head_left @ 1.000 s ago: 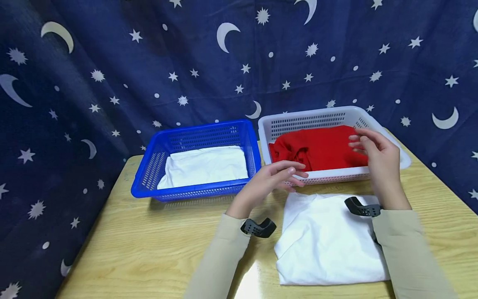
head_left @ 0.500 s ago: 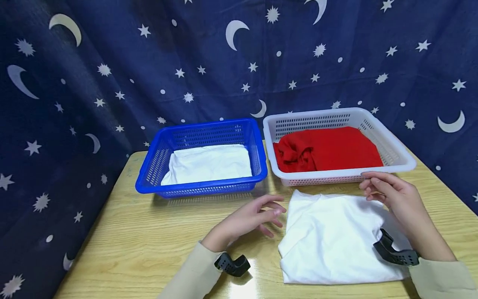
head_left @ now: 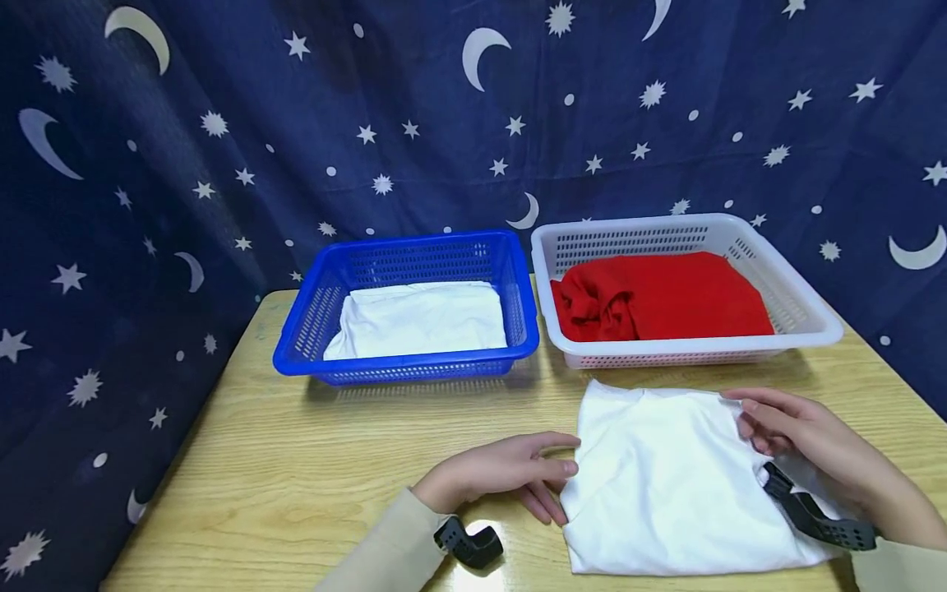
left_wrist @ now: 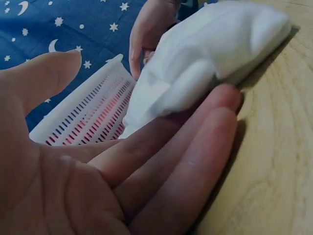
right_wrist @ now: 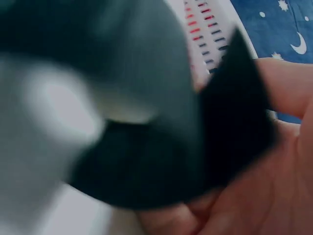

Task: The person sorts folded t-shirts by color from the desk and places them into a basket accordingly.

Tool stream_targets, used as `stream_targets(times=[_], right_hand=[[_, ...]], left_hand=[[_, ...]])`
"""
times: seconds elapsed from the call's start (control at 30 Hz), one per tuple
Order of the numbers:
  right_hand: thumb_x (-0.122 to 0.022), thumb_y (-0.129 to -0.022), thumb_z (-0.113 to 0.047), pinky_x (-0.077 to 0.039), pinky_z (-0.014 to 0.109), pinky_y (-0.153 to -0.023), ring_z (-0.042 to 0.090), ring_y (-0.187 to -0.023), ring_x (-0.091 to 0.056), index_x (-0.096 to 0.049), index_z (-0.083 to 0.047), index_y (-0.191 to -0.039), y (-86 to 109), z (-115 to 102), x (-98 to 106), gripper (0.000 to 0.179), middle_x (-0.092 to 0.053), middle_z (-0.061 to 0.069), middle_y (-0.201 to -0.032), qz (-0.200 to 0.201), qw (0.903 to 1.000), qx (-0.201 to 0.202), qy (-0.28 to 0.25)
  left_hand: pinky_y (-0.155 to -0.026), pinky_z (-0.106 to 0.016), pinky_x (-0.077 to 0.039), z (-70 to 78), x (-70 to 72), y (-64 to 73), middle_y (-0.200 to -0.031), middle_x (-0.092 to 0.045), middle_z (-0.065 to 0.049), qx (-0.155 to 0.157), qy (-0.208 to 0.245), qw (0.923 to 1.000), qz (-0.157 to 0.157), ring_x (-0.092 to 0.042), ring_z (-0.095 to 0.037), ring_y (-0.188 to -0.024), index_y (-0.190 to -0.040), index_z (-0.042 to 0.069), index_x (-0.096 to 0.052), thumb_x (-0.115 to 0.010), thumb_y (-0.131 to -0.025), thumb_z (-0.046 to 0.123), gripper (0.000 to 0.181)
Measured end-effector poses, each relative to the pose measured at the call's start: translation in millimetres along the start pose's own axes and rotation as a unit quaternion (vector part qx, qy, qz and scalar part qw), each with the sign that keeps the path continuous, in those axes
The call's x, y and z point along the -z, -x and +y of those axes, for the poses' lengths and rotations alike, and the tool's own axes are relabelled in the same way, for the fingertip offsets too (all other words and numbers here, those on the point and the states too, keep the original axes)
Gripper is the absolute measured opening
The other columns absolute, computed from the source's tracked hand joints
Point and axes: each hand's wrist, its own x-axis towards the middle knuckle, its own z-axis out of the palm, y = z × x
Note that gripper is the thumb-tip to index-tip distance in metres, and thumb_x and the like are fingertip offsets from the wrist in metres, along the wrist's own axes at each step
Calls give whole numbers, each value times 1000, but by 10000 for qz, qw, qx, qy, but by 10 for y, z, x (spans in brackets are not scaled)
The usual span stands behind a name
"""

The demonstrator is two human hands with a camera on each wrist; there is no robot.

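A folded white cloth (head_left: pixel 666 485) lies flat at the front right of the wooden table. Along its left edge my left hand (head_left: pixel 510 473) has its fingers spread and extended, tips right at the fabric. The left wrist view shows those fingers (left_wrist: pixel 186 171) low over the tabletop, beside the raised cloth edge (left_wrist: pixel 210 54), with the thumb held apart. At the cloth's upper right corner, my right hand (head_left: pixel 806 440) rests with loosely bent fingers over the fabric. A dark, blurred strap part (right_wrist: pixel 161 147) hides most of the right hand's work in the right wrist view.
Behind the cloth stands a white plastic basket (head_left: pixel 688 349) holding red fabric (head_left: pixel 673 296). To its left, a blue basket (head_left: pixel 414 367) contains another folded white cloth (head_left: pixel 429 316). A dark blue curtain (head_left: pixel 429 99) with moons and stars hangs behind the table (head_left: pixel 296 469).
Both hands have come back from the white basket toward the person and down to the white cloth's sides. The view has shifted slightly; the baskets' contents look the same.
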Motion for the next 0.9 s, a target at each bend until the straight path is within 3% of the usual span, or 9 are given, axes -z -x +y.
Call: stream_targets(times=[0.1,0.2,0.33,0.43,0.5,0.63,0.7,0.77,0.9], right_hand=[[-40,-94,-36,-40,27,-52,16,-65,-50,-40,1,-127,22,59,64,50,-53,12,-83,360,9960,-176,804],[-38,-93,-42,-37,25,-52,15,-70,-47,-37,3,-130,36,120,133,58,-51,13,-91,614,9833,-528,1627],[-37,-92,-47,-42,40,-69,33,-93,-45,-30,6,-133,46,195,225,68,-41,28,-115,506,9736,-885,2043],[-37,-91,-49,-38,57,-76,47,-106,-35,-24,6,-135,45,240,278,72,-26,36,-128,175,9739,-1073,1993],[-37,-91,-49,-40,58,-74,49,-108,-33,-20,5,-137,52,249,286,73,-22,37,-130,-126,9757,-1245,1798],[-38,-93,-44,-46,55,-69,47,-110,-33,-14,2,-140,69,222,247,70,-17,37,-133,-588,9794,-1319,1408],[-39,-93,-43,-45,55,-69,47,-111,-33,-16,0,-140,66,202,210,68,-19,36,-134,-637,9797,-1120,1534],[-40,-93,-41,-42,56,-72,46,-113,-31,-16,-2,-141,51,180,173,67,-19,34,-135,-658,9800,-899,1649],[-41,-94,-34,-45,54,-71,46,-111,-32,-7,-10,-144,32,147,106,65,-10,32,-138,-922,9870,-782,1056]], left_hand=[[-67,-39,-52,-32,-23,-17,-82,-66,-18,140,-40,9998,-125,-65,-31,-74,-137,19,-31,-50,-89,39,55],[-63,-39,-52,-46,-36,-21,-85,-64,-15,203,-60,9997,-78,-65,-31,-70,-135,18,-35,-49,-90,36,50],[-58,-37,-52,-51,-48,-31,-80,-64,-14,226,-253,9993,128,-65,-28,-65,-111,9,-56,-51,-89,35,35],[-53,-34,-52,-49,-75,-22,-69,-65,-12,243,-714,9967,302,-64,-26,-59,-83,6,-63,-56,-86,35,31],[-49,-33,-51,-54,-100,-13,-63,-64,-9,265,-1054,9932,424,-63,-24,-54,-74,6,-62,-60,-83,34,30],[-47,-32,-50,-48,-100,-11,-61,-62,-6,137,-1382,9892,461,-63,-22,-52,-75,8,-58,-62,-83,26,20],[-48,-31,-50,-35,-62,-14,-63,-62,-6,1,-1472,9873,600,-62,-20,-53,-77,9,-56,-61,-84,23,16],[-50,-31,-51,-14,-8,-10,-65,-61,-5,-123,-1524,9837,946,-62,-19,-56,-77,9,-55,-60,-85,21,15],[-55,-33,-51,11,104,-6,-68,-53,-4,-270,-1349,9740,1799,-57,-15,-61,-79,8,-54,-55,-86,20,14]])
